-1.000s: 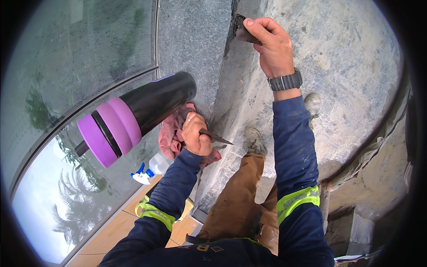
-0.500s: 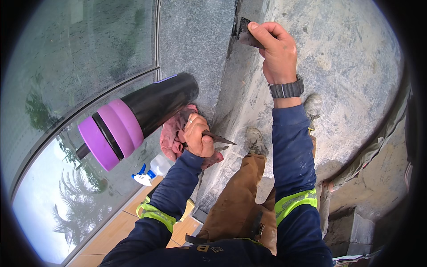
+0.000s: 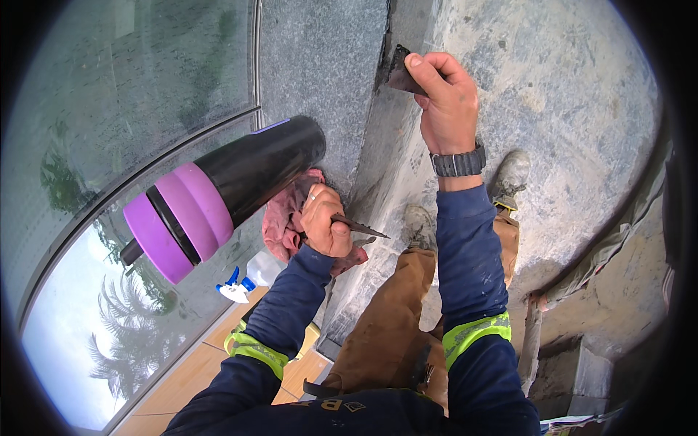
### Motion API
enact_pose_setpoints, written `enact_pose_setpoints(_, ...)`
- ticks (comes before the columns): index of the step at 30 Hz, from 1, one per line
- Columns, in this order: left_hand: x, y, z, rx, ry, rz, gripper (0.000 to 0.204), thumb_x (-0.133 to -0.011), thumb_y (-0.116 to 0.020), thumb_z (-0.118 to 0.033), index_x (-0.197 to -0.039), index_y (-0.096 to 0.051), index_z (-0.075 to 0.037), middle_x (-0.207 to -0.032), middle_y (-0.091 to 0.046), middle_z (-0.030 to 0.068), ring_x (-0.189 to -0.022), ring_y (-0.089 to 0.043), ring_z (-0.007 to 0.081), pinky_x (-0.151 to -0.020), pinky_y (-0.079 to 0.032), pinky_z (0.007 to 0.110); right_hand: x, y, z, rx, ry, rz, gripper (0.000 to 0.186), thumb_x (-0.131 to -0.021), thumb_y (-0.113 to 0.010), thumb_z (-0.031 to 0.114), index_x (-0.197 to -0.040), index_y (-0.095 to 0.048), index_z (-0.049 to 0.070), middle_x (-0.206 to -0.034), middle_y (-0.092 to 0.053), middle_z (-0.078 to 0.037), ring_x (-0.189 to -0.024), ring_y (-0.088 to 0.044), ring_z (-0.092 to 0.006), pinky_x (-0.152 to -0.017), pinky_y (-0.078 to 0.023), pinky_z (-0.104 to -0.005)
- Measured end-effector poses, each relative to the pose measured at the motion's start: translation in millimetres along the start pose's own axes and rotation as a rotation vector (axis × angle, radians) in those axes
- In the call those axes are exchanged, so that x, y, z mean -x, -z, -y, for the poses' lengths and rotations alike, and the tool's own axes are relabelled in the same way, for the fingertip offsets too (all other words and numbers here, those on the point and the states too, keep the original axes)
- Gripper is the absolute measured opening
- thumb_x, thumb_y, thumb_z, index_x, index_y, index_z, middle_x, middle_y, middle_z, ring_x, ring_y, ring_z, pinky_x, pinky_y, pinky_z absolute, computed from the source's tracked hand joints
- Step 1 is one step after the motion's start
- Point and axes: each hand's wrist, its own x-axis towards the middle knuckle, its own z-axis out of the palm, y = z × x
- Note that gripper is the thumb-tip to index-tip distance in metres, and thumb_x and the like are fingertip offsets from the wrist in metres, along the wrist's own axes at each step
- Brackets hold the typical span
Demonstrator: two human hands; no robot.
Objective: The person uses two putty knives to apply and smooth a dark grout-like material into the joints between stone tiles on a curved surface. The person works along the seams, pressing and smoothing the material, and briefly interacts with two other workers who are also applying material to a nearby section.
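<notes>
Scraping is going on: we are pressing a scraper [image 3: 401, 71] into the stone joint [image 3: 383, 43] with right hand [image 3: 449, 109] fingers closed on it; left hand [image 3: 325, 221] is gripping a blade [image 3: 361, 227], next needing steady pressure along the joint.

Speckled grey granite slab [image 3: 320, 65] fills the upper middle of the frame, and to its right the stone ledge [image 3: 552, 94] runs paler grey with mottled whitish patches. At top centre, the right hand [image 3: 447, 102] pinches a dark, near-black scraper blade [image 3: 398, 70], with a black wristwatch [image 3: 458, 161] below it. Mid-frame, the left hand [image 3: 323, 221] grips a dark brown pointed tool [image 3: 361, 227] over a faded pink-red rag [image 3: 287, 218]. Left of that, a glossy black bottle [image 3: 240, 178] with bright purple bands. Lower down, a white spray bottle [image 3: 251, 280] with blue trigger. Navy sleeves with neon yellow-green bands, tan trousers, dusty grey boots.
</notes>
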Motion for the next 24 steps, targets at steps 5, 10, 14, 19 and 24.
enact_pose_setpoints(5, 0, 0, -1, 0.001, 0.01, -0.003, 0.047, -0.099, -0.048, -0.039, -0.071, -0.046, -0.002, -0.063, -0.045, 0.0104, -0.057, -0.047, 0.0263, -0.056, -0.036, 0.037, 6, -5, -10, -0.022, -0.001, 0.014, 0.013, -0.087, -0.073, 0.017, -0.088, -0.064, 0.008, -0.077, -0.061, 0.005, -0.063, -0.048, -0.0013, -0.054, -0.034, -0.0186)
enact_pose_setpoints(10, -1, -1, -2, -0.011, 0.009, -0.007, 0.048, -0.1, -0.045, -0.042, -0.07, -0.044, -0.004, -0.063, -0.044, 0.0077, -0.058, -0.045, 0.0228, -0.056, -0.035, 0.034, 6, 5, -20, 0.138, 0.069, -0.087, 0.024, -0.081, -0.079, 0.019, -0.088, -0.063, 0.003, -0.077, -0.062, 0.001, -0.07, -0.055, -0.0069, -0.064, -0.044, -0.0216)
enact_pose_setpoints(14, -1, -1, -2, -0.013, 0.014, -0.002, 0.049, -0.1, -0.044, -0.044, -0.07, -0.043, -0.005, -0.063, -0.044, 0.0065, -0.059, -0.044, 0.0211, -0.056, -0.034, 0.033, 15, 8, -14, 0.029, -0.033, -0.091, 0.025, -0.081, -0.079, 0.02, -0.088, -0.063, 0.002, -0.079, -0.062, 0.0, -0.07, -0.056, -0.0073, -0.065, -0.045, -0.0223)
enact_pose_setpoints(19, -1, -1, -1, -0.012, 0.006, -0.01, 0.049, -0.1, -0.044, -0.044, -0.069, -0.043, -0.005, -0.062, -0.044, 0.0065, -0.059, -0.044, 0.021, -0.056, -0.034, 0.033, 22, 7, -19, 0.026, -0.045, -0.029, 0.025, -0.081, -0.079, 0.02, -0.089, -0.063, 0.002, -0.082, -0.061, 0.0, -0.071, -0.056, -0.0077, -0.065, -0.045, -0.0224)
enact_pose_setpoints(24, -1, -2, -1, -0.008, 0.001, -0.01, 0.049, -0.1, -0.044, -0.043, -0.069, -0.043, -0.005, -0.062, -0.044, 0.0066, -0.058, -0.044, 0.021, -0.056, -0.034, 0.033, 25, 5, -31, 0.069, 0.007, 0.018, 0.027, -0.081, -0.08, 0.021, -0.087, -0.064, 0.001, -0.09, -0.057, -0.001, -0.075, -0.057, -0.0091, -0.066, -0.045, -0.0237)
